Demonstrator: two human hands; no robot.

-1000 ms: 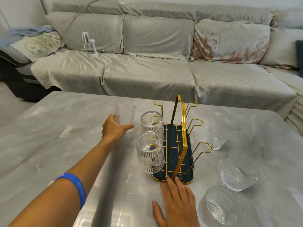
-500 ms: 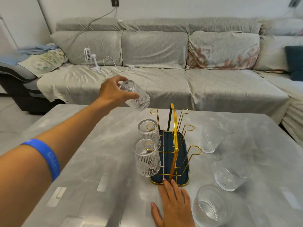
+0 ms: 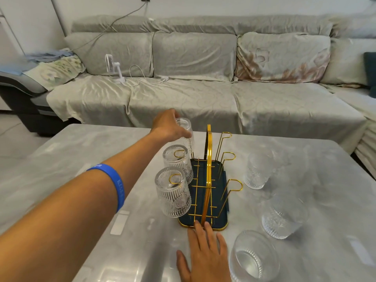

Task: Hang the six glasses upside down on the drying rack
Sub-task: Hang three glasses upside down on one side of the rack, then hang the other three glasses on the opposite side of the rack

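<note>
A gold wire drying rack [image 3: 209, 159] on a dark blue tray [image 3: 223, 220] stands mid-table. Two ribbed glasses hang upside down on its left pegs: the near one [image 3: 174, 193] and the middle one [image 3: 178, 160]. My left hand [image 3: 167, 126] grips a third glass [image 3: 186, 131] upside down over the far left peg, which is hidden behind it. My right hand [image 3: 205, 253] lies flat on the table, fingers spread, fingertips touching the tray's front edge. Three glasses stand upright to the right of the rack: far [image 3: 257, 171], middle [image 3: 281, 216] and near [image 3: 253, 259].
The grey marble table [image 3: 81, 159] has its far edge just beyond the rack. Behind it runs a grey covered sofa [image 3: 193, 94] with a small white fan [image 3: 114, 66] and a cable. The three right pegs of the rack are bare.
My left hand lifted the glass from the table, turned it upside down and brought it down over the far left peg. My right hand stayed at the tray's front edge.
</note>
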